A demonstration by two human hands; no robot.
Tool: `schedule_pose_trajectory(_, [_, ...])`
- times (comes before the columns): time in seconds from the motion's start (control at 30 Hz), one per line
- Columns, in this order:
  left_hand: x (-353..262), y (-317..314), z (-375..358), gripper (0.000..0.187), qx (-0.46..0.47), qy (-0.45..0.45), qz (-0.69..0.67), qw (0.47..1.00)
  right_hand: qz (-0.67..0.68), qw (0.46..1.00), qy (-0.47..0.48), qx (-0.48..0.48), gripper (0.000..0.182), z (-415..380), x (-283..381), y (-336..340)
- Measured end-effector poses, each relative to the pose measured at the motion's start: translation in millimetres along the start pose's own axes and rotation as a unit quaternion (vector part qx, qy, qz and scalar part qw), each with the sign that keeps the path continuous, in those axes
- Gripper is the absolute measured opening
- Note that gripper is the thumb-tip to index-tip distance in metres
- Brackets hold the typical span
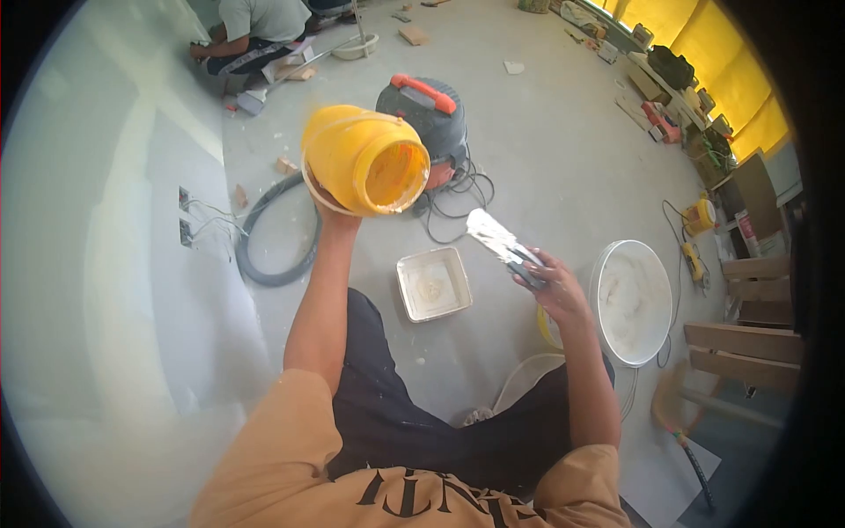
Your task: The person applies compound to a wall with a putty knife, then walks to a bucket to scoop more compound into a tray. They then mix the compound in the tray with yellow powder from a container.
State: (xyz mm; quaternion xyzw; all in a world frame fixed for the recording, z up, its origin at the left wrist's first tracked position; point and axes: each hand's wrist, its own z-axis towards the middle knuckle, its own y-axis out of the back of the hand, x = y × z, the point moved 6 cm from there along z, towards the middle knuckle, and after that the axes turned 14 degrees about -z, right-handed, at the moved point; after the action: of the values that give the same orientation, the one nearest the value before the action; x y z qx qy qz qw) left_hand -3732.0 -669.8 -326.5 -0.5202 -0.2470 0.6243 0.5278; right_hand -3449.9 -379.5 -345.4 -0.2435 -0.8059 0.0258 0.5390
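Observation:
My left hand (331, 204) is closed on a yellow tub (339, 154), held up and tipped so its open mouth faces down and to the right; the palm and most fingers are hidden behind it. My right hand (554, 283) grips a putty knife (503, 245) whose blade is coated in white paste. Between the hands, lower down, a square white tray (435, 284) with pale residue rests on the floor. To the right of my right hand stands a round white bucket (631, 302) holding white material.
A vacuum (427, 114) stands behind the yellow tub, its hose (280, 231) coiled beside the left wall. Another person (260, 26) crouches at the top left. Wooden slats (744, 343), cables and tools line the right side.

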Motion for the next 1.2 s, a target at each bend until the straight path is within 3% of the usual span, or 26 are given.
schedule_pose_trajectory(0.03, [4, -5, -1, 0.059, 0.000, 0.028, -0.058, 0.998, 0.005, 1.000, 0.005, 0.002, 0.035, -6, 13, -5])
schedule_pose_trajectory(0.1, [11, -12, -5, 0.062, 0.002, 0.064, -0.104, 0.993, -0.064, 0.990, 0.128, 0.012, 0.033, -22, 51, -24])
schedule_pose_trajectory(0.13, [15, -16, -6, 0.064, 0.004, 0.078, -0.113, 0.991, -0.055, 0.990, 0.129, 0.009, 0.033, -30, 63, -35])
schedule_pose_trajectory(0.2, [24, -19, -8, 0.068, 0.007, 0.099, -0.116, 0.988, -0.236, 0.940, 0.245, -0.033, 0.030, -47, 100, -66])
schedule_pose_trajectory(0.23, [29, -20, -10, 0.070, 0.008, 0.108, -0.115, 0.987, -0.227, 0.942, 0.246, -0.041, 0.030, -52, 107, -80])
schedule_pose_trajectory(0.3, [37, -8, -6, 0.071, -0.006, 0.114, -0.108, 0.988, -0.446, 0.795, 0.389, -0.137, 0.029, -69, 132, -114])
schedule_pose_trajectory(0.33, [40, -8, -5, 0.072, -0.022, 0.110, -0.105, 0.988, -0.469, 0.705, 0.505, -0.167, 0.033, -68, 133, -125])
schedule_pose_trajectory(0.37, [45, -11, -6, 0.072, -0.019, 0.117, -0.104, 0.987, -0.506, 0.646, 0.541, -0.184, 0.038, -63, 131, -135])
schedule_pose_trajectory(0.47, [57, -14, -9, 0.072, -0.021, 0.150, -0.132, 0.980, -0.577, 0.550, 0.579, -0.173, 0.032, -44, 123, -163])
schedule_pose_trajectory(0.5, [61, 6, -10, 0.072, -0.049, 0.160, -0.150, 0.974, -0.575, 0.551, 0.578, -0.176, 0.032, -39, 123, -167])
schedule_pose_trajectory(0.57, [66, 13, -10, 0.072, -0.073, 0.172, -0.166, 0.968, -0.679, 0.501, 0.513, -0.157, 0.023, -18, 118, -179])
schedule_pose_trajectory(0.67, [70, -8, -19, 0.069, -0.101, 0.184, -0.175, 0.962, -0.721, 0.523, 0.440, -0.114, 0.038, 15, 113, -183])
schedule_pose_trajectory(0.77, [74, -13, -19, 0.066, -0.131, 0.172, -0.172, 0.961, -0.728, 0.540, 0.404, -0.121, 0.037, 30, 114, -185])
schedule_pose_trajectory(0.9, [77, -15, -15, 0.062, -0.116, 0.158, -0.153, 0.969, -0.710, 0.532, 0.430, -0.164, 0.036, 40, 113, -183])
schedule_pose_trajectory(0.97, [78, -21, -18, 0.062, -0.109, 0.158, -0.152, 0.970, -0.697, 0.495, 0.484, -0.188, 0.014, 37, 117, -184])
schedule_pose_trajectory(1.1, [77, -29, -17, 0.061, -0.113, 0.135, -0.156, 0.972, -0.694, 0.496, 0.491, -0.177, 0.009, 58, 118, -182])
schedule_pose_trajectory(1.17, [75, -29, -18, 0.061, -0.120, 0.130, -0.163, 0.971, -0.741, 0.451, 0.470, -0.166, 0.007, 63, 111, -186])
schedule_pose_trajectory(1.2, [73, -30, -19, 0.060, -0.109, 0.128, -0.151, 0.974, -0.740, 0.454, 0.468, -0.167, 0.007, 58, 112, -187])
